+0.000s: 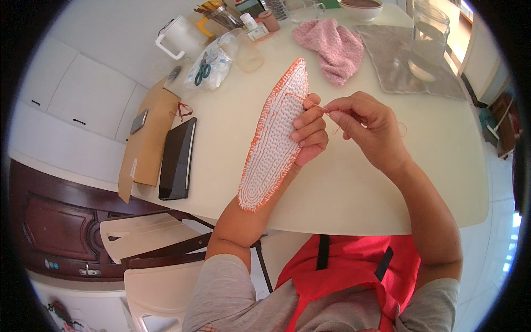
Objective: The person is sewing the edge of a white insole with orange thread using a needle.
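Observation:
A stitched white fabric shoe insole (271,137) with orange thread around its edge is held up at a slant over the table. My left hand (311,128) grips it by the right edge, fingers curled over the stitched face and the palm partly hidden behind. Orange thread (305,100) runs from the upper face of the insole to my right hand (369,124). That hand pinches the thread between thumb and forefinger, just right of the left fingers. A loose thread end hangs below the pinch. I cannot tell whether a needle is between the fingertips.
On the table (348,186) lie a black tablet (177,159), red-framed glasses (183,111), a pink cloth (332,47) and a grey mat (394,62) with a glass jar (429,41). Scissors (203,71) rest on a plastic bag beside a clear cup (247,54) and a white kettle (178,37).

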Available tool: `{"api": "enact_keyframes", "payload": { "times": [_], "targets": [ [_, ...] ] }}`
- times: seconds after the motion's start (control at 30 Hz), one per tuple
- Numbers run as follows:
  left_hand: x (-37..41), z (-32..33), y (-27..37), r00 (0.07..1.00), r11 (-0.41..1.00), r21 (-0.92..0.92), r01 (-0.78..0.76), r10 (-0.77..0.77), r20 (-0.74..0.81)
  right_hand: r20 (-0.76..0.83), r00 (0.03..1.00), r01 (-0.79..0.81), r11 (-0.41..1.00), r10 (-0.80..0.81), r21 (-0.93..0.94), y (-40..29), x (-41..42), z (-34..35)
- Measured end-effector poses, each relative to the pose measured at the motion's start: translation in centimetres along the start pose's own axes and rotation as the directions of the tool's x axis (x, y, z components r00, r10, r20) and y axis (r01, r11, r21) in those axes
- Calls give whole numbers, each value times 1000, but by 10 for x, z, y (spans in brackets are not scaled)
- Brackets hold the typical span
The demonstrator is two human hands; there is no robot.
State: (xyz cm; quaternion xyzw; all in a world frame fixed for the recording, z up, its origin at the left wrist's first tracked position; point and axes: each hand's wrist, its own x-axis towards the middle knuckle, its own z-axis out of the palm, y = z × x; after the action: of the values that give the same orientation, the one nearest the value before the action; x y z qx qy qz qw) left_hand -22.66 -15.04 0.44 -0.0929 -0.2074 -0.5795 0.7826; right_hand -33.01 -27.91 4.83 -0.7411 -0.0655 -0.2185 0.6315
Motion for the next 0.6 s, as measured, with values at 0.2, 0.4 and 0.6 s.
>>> {"api": "enact_keyframes", "payload": {
  "times": [0.2,0.4,0.6],
  "targets": [
    [0,-5,-1,1000,1000,0,-5,5,1,54,990,134,987,-130,-85,-10,-2,2],
    [-2,-9,-8,999,1000,15,-26,27,-40,74,990,105,972,-123,211,-2,-3,8],
    [-2,-4,-15,996,998,16,-60,61,-64,54,996,66,983,-76,172,-5,-2,7]
  ]
}}
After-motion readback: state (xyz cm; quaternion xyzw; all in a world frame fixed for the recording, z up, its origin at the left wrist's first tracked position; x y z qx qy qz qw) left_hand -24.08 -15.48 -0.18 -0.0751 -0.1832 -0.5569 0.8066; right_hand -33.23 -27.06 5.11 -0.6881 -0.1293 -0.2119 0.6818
